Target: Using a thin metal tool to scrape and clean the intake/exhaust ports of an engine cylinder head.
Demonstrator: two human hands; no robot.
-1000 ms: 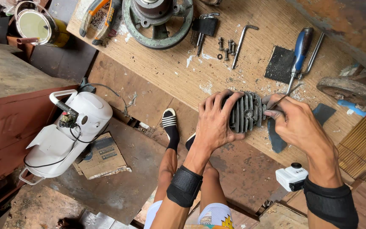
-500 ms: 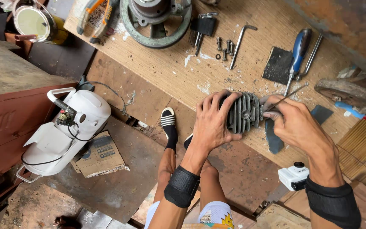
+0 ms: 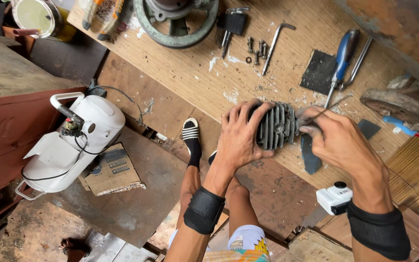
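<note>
My left hand (image 3: 241,136) grips a grey finned metal cylinder head (image 3: 276,126) at the near edge of a wooden workbench (image 3: 204,82). My right hand (image 3: 338,140) sits just right of it, pinching a thin metal pick (image 3: 333,104) whose tip meets the fins. A dark strip of sandpaper (image 3: 309,155) hangs off the bench edge under my right hand. Both wrists wear black bands.
On the bench lie a blue-handled screwdriver (image 3: 343,56), a dark sandpaper square (image 3: 318,72), an L-shaped hex key (image 3: 273,43), small bolts (image 3: 257,48), a round green metal casting (image 3: 176,19) and pliers (image 3: 105,17). A white tank machine (image 3: 71,143) and flattened cardboard (image 3: 112,170) lie on the floor.
Both hands stay on the finned part. The view has drifted slightly; my right hand has shifted a little along the fins with the pick.
</note>
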